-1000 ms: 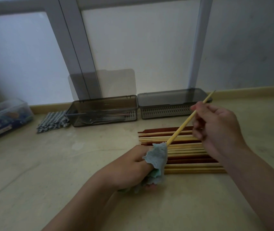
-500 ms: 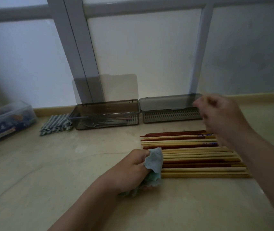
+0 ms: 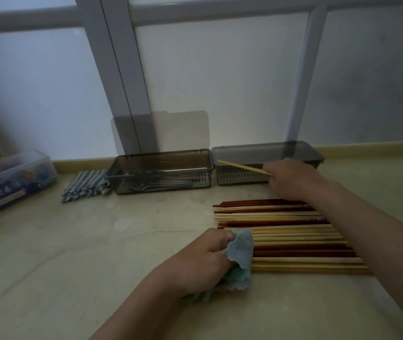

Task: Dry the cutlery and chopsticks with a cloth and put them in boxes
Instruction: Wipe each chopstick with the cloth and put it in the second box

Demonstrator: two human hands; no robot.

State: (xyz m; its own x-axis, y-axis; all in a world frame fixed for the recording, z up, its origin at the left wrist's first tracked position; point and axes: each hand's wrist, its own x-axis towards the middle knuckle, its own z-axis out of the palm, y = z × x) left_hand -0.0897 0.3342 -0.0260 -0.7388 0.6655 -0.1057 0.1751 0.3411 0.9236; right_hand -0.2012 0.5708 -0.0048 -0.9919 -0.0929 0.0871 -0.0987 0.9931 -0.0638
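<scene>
The right hand (image 3: 291,179) is closed around one end of a single pale chopstick (image 3: 243,166), holding it over the right-hand box (image 3: 267,164). The chopstick's long axis runs nearly left to right across the view, its free tip pointing left and slightly away toward the box's left end, the gripped end nearer and lower; whether it touches the box's slatted inner tray cannot be told. The left hand (image 3: 202,263) is curled shut around a bunched blue cloth (image 3: 240,250), which rests on the countertop (image 3: 72,253) and overlaps the left ends of the nearer chopsticks in the row of chopsticks (image 3: 293,236). That row lies flat on the counter between the two hands, dark red and pale sticks side by side, all with their long axes left to right and parallel to the boxes, the right forearm crossing above their right ends. The left-hand box (image 3: 161,171), just beside the right one, holds metal cutlery (image 3: 156,184) lying lengthwise along it, and its clear lid (image 3: 161,132) stands upright behind it against the window frame (image 3: 131,94). A folded checked cloth (image 3: 85,184) lies touching that box's left side, and a clear lidded container (image 3: 11,177) sits farther left, well apart.
</scene>
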